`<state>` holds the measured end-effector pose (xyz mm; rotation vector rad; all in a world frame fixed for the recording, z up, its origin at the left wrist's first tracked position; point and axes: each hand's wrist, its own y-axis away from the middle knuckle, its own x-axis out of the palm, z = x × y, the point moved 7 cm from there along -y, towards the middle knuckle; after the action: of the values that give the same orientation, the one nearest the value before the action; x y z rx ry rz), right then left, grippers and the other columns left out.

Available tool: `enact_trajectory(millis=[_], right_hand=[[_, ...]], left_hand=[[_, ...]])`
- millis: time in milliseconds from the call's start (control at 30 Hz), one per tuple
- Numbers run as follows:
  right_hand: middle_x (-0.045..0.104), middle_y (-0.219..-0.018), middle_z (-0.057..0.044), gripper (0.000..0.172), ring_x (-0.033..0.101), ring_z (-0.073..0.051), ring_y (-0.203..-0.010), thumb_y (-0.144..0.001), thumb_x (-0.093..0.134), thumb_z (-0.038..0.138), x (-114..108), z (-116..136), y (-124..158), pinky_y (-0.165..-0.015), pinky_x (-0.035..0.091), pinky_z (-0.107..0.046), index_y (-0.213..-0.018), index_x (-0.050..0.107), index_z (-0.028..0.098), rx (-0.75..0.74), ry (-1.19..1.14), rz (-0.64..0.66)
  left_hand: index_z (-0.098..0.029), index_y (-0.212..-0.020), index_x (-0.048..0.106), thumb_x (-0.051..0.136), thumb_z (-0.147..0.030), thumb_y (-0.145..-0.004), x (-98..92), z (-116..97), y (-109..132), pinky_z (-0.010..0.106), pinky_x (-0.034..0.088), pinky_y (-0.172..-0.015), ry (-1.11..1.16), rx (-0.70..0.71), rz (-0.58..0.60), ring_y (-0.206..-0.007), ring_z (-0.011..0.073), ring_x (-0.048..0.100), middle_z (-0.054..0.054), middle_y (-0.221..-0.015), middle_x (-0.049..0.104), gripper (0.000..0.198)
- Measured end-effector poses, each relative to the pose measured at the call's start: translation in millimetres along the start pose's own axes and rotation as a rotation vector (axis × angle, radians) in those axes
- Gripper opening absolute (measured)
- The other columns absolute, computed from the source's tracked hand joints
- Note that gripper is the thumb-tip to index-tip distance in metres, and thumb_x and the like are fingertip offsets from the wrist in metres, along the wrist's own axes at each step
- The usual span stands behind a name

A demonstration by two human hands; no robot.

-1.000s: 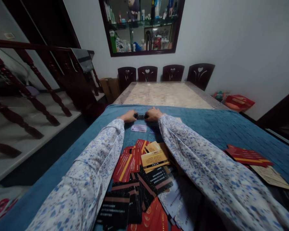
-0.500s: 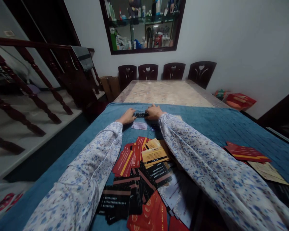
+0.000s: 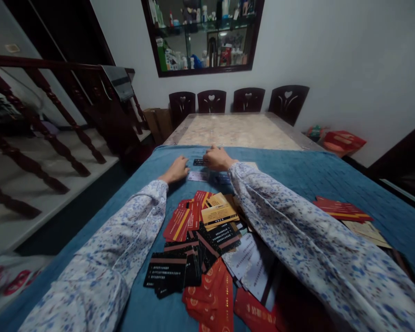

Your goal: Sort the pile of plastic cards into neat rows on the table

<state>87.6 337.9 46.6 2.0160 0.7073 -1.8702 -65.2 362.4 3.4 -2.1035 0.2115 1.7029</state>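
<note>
Both my arms in flowered sleeves reach far out over a blue cloth (image 3: 297, 175). My right hand (image 3: 217, 158) rests on the right end of a small stack of black cards (image 3: 199, 162), fingers curled on it. My left hand (image 3: 177, 169) has come off the stack and lies just left of a pale card (image 3: 198, 176), fingers bent, holding nothing that I can make out. Between my forearms spreads a loose heap of cards (image 3: 207, 240), red, black, gold and pale grey.
A second small pile of red and tan cards (image 3: 349, 214) lies on the cloth at the right. Beyond the cloth is a bare marble tabletop (image 3: 238, 131) with several dark chairs (image 3: 249, 99) behind it. A wooden stair railing (image 3: 55, 124) stands to the left.
My left hand has let go of the black stack and drawn back toward me and to the left. My right hand stays on the stack. The view has tilted slightly.
</note>
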Motion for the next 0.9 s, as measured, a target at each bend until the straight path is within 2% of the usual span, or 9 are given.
enact_trajectory(millis=[300, 567, 900], right_hand=[[0.071, -0.124, -0.014, 0.033, 0.047, -0.033, -0.118, -0.097, 0.049, 0.026, -6, 26, 22, -0.087, 0.036, -0.040, -0.111, 0.078, 0.021, -0.085, -0.068, -0.050], [0.070, -0.124, -0.014, 0.030, 0.046, -0.032, -0.120, -0.097, 0.052, 0.026, -12, 66, 49, -0.087, 0.035, -0.040, -0.112, 0.078, 0.021, -0.191, -0.141, -0.026], [0.073, -0.118, -0.011, 0.023, 0.045, -0.028, -0.110, -0.094, 0.061, 0.029, 4, 115, 75, -0.088, 0.034, -0.039, -0.105, 0.079, 0.020, -0.440, -0.321, -0.066]], left_hand=[[-0.011, -0.123, 0.069, 0.055, -0.022, -0.089, -9.6, -8, 48, 0.043, 0.047, -0.114, 0.025, -0.002, -0.041, -0.121, 0.0291, 0.061, 0.017, -0.129, 0.063, 0.039], [-0.012, -0.125, 0.068, 0.055, -0.024, -0.089, -13.2, -16, 99, 0.040, 0.048, -0.114, 0.046, -0.013, -0.027, -0.122, 0.0278, 0.061, 0.016, -0.130, 0.062, 0.040], [-0.015, -0.117, 0.070, 0.055, -0.024, -0.090, -26.1, -32, 154, 0.041, 0.051, -0.106, 0.103, -0.005, -0.027, -0.113, 0.0261, 0.063, 0.014, -0.123, 0.065, 0.032]])
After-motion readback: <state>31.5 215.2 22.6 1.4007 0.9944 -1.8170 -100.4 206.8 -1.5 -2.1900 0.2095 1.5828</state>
